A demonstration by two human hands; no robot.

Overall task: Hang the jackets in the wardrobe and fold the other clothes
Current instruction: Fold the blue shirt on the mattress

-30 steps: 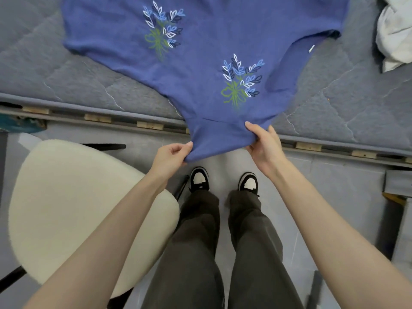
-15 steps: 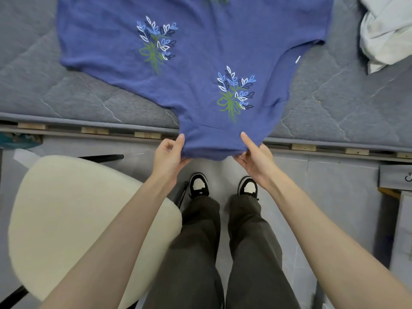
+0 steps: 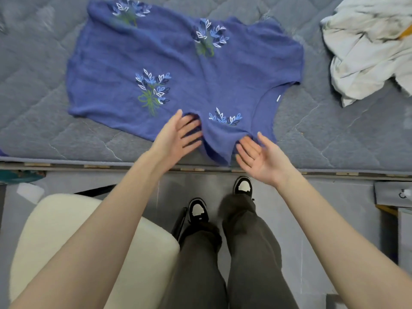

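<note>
Both hands have let go of the flap we pinched half a second ago: our left hand [image 3: 176, 139] and right hand [image 3: 260, 159] hover with fingers spread, holding nothing, tips at the cloth's near edge. Beyond them the blue top [image 3: 178, 59] now lies on the mattress [image 3: 323, 134], flap tossed up, so its folding can start. A crumpled white garment [image 3: 367, 52] waits far right.

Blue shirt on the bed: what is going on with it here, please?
A person stands at the bed's edge with a blue flower-print shirt spread out on the grey mattress. The left hand and the right hand are both open at its near hem and grip nothing. The shirt is not yet folded. A crumpled white garment lies further right.
</note>
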